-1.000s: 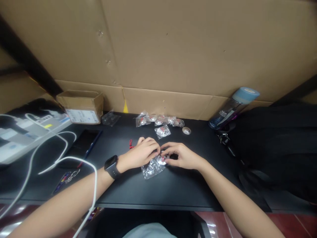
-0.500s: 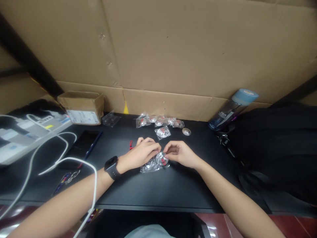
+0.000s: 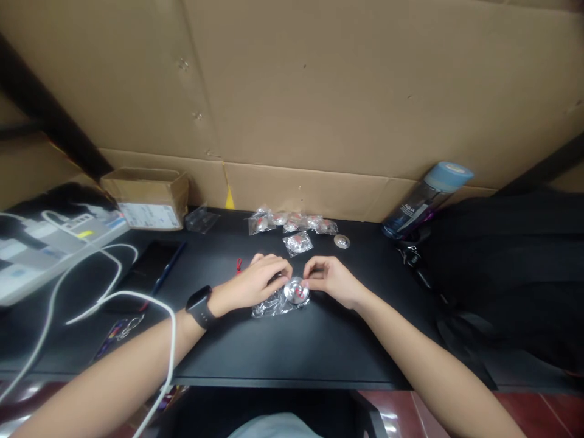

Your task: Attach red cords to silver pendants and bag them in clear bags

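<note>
Both hands meet at the middle of a black desk (image 3: pixel 283 347). My left hand (image 3: pixel 255 281), with a black watch on its wrist, is curled and pinches a crinkled clear plastic bag (image 3: pixel 269 306). My right hand (image 3: pixel 332 280) pinches the edge of a round silver disc with red marks (image 3: pixel 296 291), which sits half out of the bag's mouth. A small red cord (image 3: pixel 238 264) lies just behind my left hand.
Several small clear bags with similar discs (image 3: pixel 292 224) and one bare silver disc (image 3: pixel 342 241) lie near the cardboard wall. A small cardboard box (image 3: pixel 146 198) and white cables (image 3: pixel 91 286) are left, a phone and pen (image 3: pixel 155 267) near them. A water bottle (image 3: pixel 424 199) and black bag (image 3: pixel 511 267) are right.
The silver disc has come out of the clear bag toward the right; the bag has been drawn back under my left hand. Both hands shifted slightly away from me.
</note>
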Motion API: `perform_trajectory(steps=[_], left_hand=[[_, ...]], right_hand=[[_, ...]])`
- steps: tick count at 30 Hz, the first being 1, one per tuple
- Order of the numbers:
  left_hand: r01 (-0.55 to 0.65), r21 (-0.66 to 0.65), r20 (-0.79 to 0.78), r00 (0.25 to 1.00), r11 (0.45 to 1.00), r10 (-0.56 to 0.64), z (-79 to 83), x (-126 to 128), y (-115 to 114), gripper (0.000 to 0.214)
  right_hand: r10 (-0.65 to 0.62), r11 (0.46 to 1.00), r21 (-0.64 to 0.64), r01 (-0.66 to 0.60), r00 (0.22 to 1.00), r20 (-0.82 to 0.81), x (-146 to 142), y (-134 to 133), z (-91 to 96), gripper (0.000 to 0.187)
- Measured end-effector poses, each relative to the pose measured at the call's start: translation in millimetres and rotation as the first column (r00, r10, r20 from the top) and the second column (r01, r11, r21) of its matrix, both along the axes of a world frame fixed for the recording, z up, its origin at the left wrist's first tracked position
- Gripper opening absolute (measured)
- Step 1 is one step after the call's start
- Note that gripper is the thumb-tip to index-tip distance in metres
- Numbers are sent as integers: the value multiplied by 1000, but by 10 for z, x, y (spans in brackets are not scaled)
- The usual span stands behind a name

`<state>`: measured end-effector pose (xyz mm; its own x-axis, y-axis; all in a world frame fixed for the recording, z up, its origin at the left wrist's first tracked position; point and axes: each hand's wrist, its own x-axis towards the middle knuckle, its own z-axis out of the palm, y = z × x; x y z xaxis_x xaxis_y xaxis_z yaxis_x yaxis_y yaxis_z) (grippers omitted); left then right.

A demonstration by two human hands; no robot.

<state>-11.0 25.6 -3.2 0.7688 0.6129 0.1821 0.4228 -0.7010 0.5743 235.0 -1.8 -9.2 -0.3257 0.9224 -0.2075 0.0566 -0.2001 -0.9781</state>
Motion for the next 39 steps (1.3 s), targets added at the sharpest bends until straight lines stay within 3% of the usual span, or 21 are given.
perform_trajectory(steps=[5, 12, 17, 21, 26, 32, 35, 39], left_hand=[[33, 35, 10, 999, 999, -33, 15, -4, -7, 19], [21, 50, -31, 999, 999, -19, -61, -3, -6, 21], [-14, 24, 16, 1000, 1000, 14, -74, -1, 11, 16], [-54, -93, 118, 991, 994, 65, -79, 3, 57, 14], [-105, -210, 296, 941, 972, 165, -119, 31, 81, 15], [-184, -172, 345, 909, 968, 234, -94, 64, 37, 16], [-208, -101, 279, 933, 973, 228, -81, 72, 26, 15], [-235, 9, 209, 951, 972, 228, -45, 87, -14, 16]], right_hand=[[-40, 999, -7, 40, 999, -16, -27, -18, 23, 43], [40, 998, 47, -42, 999, 28, -117, -81, -10, 35], [93, 965, 228, -131, 981, 170, -38, -55, 61, 24], [-25, 929, 355, -103, 941, 339, 120, 22, 96, 20], [34, 965, 242, -102, 962, 270, 167, 69, 27, 40], [13, 963, 261, -68, 979, 206, 97, 36, 53, 37], [-66, 933, 357, -35, 962, 266, 99, 8, 111, 35], [-199, 841, 541, -26, 914, 354, 93, -63, 233, 29]])
